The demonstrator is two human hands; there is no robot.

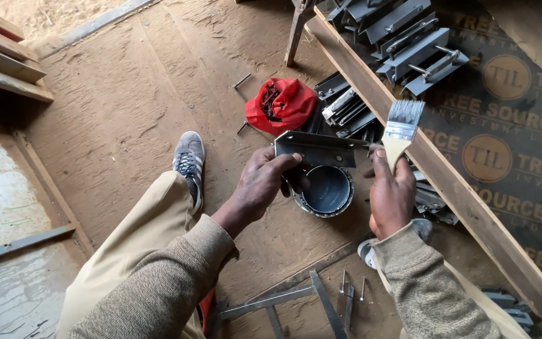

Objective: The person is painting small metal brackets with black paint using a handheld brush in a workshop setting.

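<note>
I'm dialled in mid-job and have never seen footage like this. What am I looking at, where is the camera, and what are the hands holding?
There is no machine here: a person works with two bare hands. The single picture comes from a camera on that person's head, looking down past the knees to a dusty wooden floor. The left hand grips a flat grey metal bracket by its left end. The right hand holds a wooden-handled paintbrush with grey bristles, bristles up, beside the bracket's right end. Below them stands an open round tin of dark paint. Behind it lie a crumpled red bag and more grey metal pieces; others rest on a printed board at right. A grey sneaker shows at left.
</note>
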